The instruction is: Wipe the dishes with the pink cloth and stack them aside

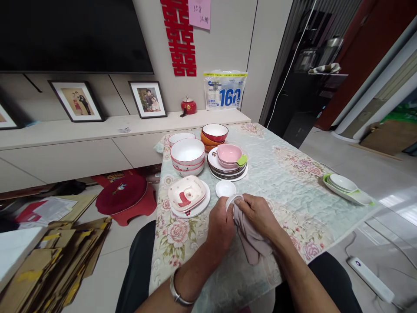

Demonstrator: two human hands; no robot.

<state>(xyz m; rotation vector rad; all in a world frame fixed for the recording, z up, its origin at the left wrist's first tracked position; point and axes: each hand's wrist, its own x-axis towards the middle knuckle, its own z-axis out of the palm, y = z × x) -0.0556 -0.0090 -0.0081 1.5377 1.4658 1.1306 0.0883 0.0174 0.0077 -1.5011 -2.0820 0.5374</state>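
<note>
My left hand point(221, 226) grips the left side of a small white dish point(233, 201), held above the table near its front edge. From the right, my right hand point(260, 215) presses a pale pink cloth point(250, 243) against the dish, and the cloth hangs down below. Just behind my hands lies another small white dish point(225, 189). To the left, a square patterned dish point(186, 193) rests on a white plate point(206, 204).
Stacked white bowls point(188, 152), red and orange bowls point(215, 131), and plates topped by a pink bowl point(229, 153) stand at the back. Green-edged dishes point(343, 183) sit at the right edge of the flowered tablecloth point(293, 217).
</note>
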